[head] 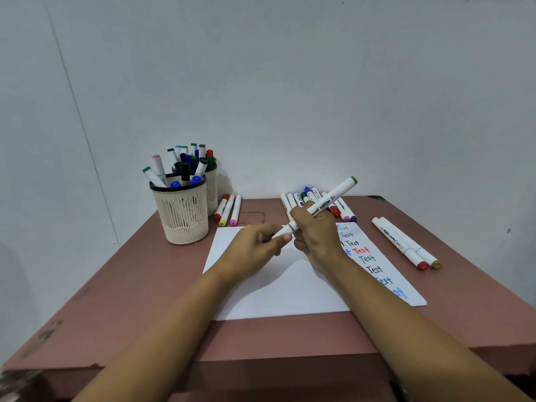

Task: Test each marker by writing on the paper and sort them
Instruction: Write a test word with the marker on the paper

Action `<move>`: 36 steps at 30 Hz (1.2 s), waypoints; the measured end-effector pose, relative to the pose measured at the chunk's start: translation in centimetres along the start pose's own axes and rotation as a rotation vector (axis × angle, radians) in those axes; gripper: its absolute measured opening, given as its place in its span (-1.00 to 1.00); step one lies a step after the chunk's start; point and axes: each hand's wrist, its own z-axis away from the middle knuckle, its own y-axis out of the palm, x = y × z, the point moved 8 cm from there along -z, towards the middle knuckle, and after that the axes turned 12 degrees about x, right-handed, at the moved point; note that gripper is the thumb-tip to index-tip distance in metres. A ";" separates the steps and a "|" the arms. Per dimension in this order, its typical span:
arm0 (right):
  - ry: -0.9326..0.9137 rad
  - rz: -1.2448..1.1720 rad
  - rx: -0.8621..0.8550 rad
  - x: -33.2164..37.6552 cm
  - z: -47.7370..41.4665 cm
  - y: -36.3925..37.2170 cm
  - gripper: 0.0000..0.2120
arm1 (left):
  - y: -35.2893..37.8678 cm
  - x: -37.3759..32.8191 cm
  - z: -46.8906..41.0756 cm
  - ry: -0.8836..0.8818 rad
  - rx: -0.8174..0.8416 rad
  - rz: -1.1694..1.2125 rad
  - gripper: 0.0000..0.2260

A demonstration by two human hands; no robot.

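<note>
My right hand (314, 230) grips a white marker (333, 198) with a green end cap, tilted up to the right above the white paper (278, 297). My left hand (261, 242) pinches the marker's lower end, where a bit of green shows between the fingers. The paper's right side carries a column of "Test" words in blue, black, red and green. Two cream mesh holders (182, 213) full of markers stand at the back left.
Three markers (229, 210) lie beside the holders. A row of several markers (316, 198) lies behind my hands at the back. Two more markers (406, 245), red-tipped and olive-tipped, lie right of the paper. The brown table (130, 285) stands against a white wall.
</note>
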 end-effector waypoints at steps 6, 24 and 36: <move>-0.010 -0.021 -0.021 -0.1 0.1 0.0 -0.64 | 0.4 0.6 -0.6 -0.006 0.015 0.060 -0.76; 0.245 -0.374 -0.097 -1.0 0.1 -1.6 -0.54 | -5.0 2.5 0.6 0.000 -0.485 0.970 -0.90; 0.143 1.504 0.276 -3.2 -0.3 1.4 -0.50 | -14.8 -2.1 1.2 -0.009 -0.676 0.027 -0.79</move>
